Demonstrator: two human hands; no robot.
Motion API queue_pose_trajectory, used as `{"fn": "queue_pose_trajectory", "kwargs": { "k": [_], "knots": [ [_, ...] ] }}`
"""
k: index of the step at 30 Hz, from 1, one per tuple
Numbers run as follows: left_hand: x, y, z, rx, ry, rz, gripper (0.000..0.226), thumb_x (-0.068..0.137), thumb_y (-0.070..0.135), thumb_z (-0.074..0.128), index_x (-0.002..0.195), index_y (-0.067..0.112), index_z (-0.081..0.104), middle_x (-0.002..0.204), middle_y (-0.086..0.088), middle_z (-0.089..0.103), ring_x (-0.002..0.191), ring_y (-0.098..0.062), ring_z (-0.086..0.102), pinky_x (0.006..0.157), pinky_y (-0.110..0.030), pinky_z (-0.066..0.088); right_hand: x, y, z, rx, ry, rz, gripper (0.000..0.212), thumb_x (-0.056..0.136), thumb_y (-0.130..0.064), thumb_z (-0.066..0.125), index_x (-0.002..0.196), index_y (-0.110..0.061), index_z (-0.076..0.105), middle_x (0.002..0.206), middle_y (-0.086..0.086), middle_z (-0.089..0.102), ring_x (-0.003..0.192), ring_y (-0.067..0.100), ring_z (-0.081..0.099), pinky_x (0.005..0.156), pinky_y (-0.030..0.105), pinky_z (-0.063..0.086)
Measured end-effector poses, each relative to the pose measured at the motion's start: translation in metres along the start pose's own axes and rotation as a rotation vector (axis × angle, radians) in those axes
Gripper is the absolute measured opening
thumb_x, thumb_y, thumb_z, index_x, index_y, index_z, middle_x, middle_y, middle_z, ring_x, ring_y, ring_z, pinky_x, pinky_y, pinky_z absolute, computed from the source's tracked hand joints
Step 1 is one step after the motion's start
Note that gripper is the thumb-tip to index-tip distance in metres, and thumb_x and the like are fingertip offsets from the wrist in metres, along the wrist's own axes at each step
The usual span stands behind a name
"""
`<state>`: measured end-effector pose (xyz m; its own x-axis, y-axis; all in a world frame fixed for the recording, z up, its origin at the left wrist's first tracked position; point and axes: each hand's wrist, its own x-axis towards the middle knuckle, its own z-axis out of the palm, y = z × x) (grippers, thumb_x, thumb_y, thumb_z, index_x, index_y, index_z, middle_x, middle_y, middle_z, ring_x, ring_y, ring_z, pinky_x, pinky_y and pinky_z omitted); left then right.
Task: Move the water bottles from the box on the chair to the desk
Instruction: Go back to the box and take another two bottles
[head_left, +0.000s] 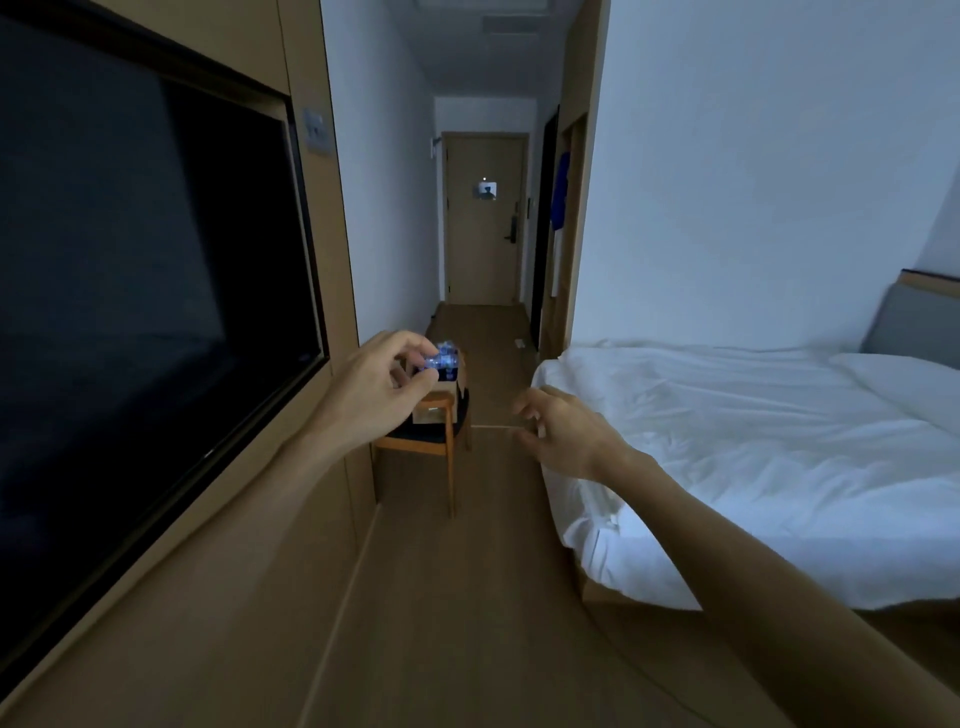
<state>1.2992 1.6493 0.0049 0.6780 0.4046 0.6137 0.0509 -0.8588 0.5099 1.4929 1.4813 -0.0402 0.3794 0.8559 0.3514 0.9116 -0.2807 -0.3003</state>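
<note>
While both arms reach forward, I see my left hand (382, 384) with loosely curled fingers holding nothing, overlapping the far box (447, 371) in view. Water bottles (442, 359) sit in that box on the chair (434, 441). My right hand (561, 431) hovers beside the bed (753, 441), fingers spread and loose.

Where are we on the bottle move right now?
Nothing visibly done: no desk is in view. In hand: both hands, left hand and right hand, are empty and reach toward the box on the chair, where water bottles show on top. Left: pick up the bottles and carry them to the desk.
</note>
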Motion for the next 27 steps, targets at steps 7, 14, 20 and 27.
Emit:
{"fn": "queue_pose_trajectory", "kwargs": {
  "k": [7, 14, 20, 27],
  "knots": [
    [0.094, -0.081, 0.043, -0.013, -0.028, 0.007, 0.020, 0.090, 0.025, 0.062, 0.106, 0.038, 0.057, 0.096, 0.017, 0.058, 0.079, -0.003, 0.058, 0.062, -0.004, 0.041, 0.108, 0.060, 0.031, -0.024, -0.008, 0.074, 0.031, 0.092, -0.041, 0.060, 0.119, -0.027, 0.052, 0.114, -0.006, 0.054, 0.092, 0.012, 0.055, 0.081, 0.035, 0.055],
    [0.188, -0.162, 0.105, -0.023, -0.041, -0.035, 0.018, 0.092, 0.020, 0.061, 0.106, 0.031, 0.060, 0.093, 0.014, 0.059, 0.073, -0.004, 0.057, 0.061, -0.006, 0.042, 0.218, 0.144, 0.078, 0.000, -0.019, 0.056, 0.028, 0.091, -0.040, 0.061, 0.114, -0.028, 0.051, 0.113, -0.006, 0.053, 0.092, 0.012, 0.056, 0.078, 0.033, 0.054],
    [0.286, -0.217, 0.157, -0.012, -0.045, -0.076, 0.017, 0.092, 0.020, 0.061, 0.108, 0.028, 0.062, 0.095, 0.011, 0.061, 0.072, -0.004, 0.057, 0.060, -0.013, 0.041, 0.328, 0.217, 0.096, 0.047, -0.014, 0.016, 0.019, 0.090, -0.045, 0.057, 0.102, -0.036, 0.045, 0.099, -0.014, 0.045, 0.080, 0.005, 0.051, 0.066, 0.024, 0.044],
    [0.381, -0.279, 0.199, -0.008, -0.026, -0.111, 0.016, 0.092, 0.017, 0.061, 0.106, 0.025, 0.062, 0.096, 0.008, 0.062, 0.077, -0.006, 0.059, 0.064, -0.012, 0.041, 0.447, 0.282, 0.119, 0.067, -0.035, -0.022, 0.022, 0.079, -0.062, 0.047, 0.090, -0.054, 0.031, 0.095, -0.018, 0.043, 0.078, 0.005, 0.049, 0.069, 0.032, 0.048]
  ]
}}
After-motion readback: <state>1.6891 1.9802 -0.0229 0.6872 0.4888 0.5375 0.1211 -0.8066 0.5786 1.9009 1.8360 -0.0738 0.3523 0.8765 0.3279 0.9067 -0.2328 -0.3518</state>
